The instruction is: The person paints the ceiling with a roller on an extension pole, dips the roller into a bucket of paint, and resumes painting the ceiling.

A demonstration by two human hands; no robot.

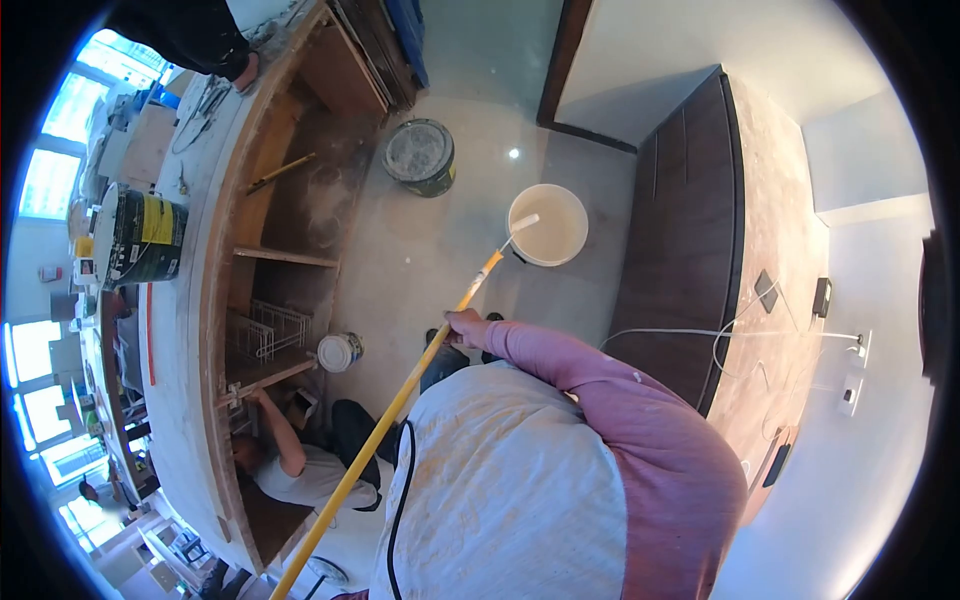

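Observation:
My right hand [465,328], at the end of a pink sleeve, is wrapped round the yellow extension pole [400,393] of a paint roller. The pole slants from the lower left edge up toward the middle of the floor. At its far end the small white roller [526,222] overlaps the mouth of a white bucket [513,195], which holds pale, cream-coloured liquid. My left hand is out of view. A black cord [400,510] runs over the left side of my white, stained top.
A lidded dark bucket [436,182] and a small white tub [341,352] stand on the floor. At left, a person [300,470] crouches by the open cabinet [335,262]. Another bucket [145,237] sits on the counter. A white cable [660,331] crosses the dark cabinet [675,240] at right.

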